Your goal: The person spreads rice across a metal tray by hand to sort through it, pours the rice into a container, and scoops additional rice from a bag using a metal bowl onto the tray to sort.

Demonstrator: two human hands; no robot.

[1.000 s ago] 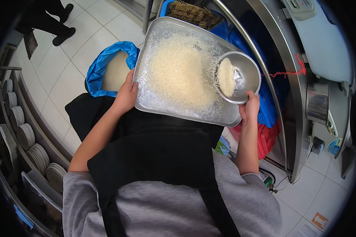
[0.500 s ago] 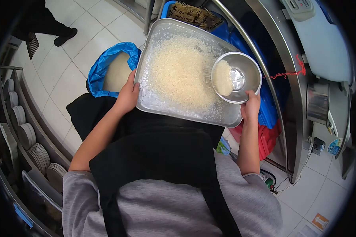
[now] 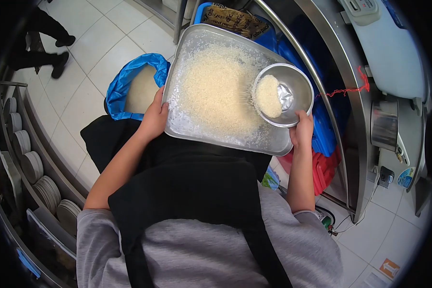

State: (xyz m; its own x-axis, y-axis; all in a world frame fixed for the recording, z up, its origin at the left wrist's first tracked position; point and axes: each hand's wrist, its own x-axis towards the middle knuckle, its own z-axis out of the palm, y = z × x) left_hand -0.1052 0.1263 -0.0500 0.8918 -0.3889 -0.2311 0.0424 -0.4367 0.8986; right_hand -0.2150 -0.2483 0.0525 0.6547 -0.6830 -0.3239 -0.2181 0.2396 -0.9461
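A metal tray (image 3: 192, 132) rests over my lap, with a broad layer of rice (image 3: 216, 86) spread on it. My left hand (image 3: 154, 115) grips the tray's left edge. In my right hand (image 3: 302, 128) is a round steel bowl (image 3: 300, 91), held by its lower rim above the tray's right end. The bowl tilts toward the left, and a small heap of rice (image 3: 269, 96) lies against its left side. Beside the tray's left edge stands an open blue bag (image 3: 117, 91) with rice inside.
Stacked plates (image 3: 45, 189) fill a rack at the left. A person's legs (image 3: 45, 60) show at the upper left. Blue and red plastic items (image 3: 321, 173) lie beyond the tray's right side, near a curved metal bar (image 3: 317, 79). A steel pot (image 3: 385, 125) is farther right.
The bowl and my right hand have shifted slightly left, and the rice in the bowl has changed shape. The other person's legs have moved left and downward in view.
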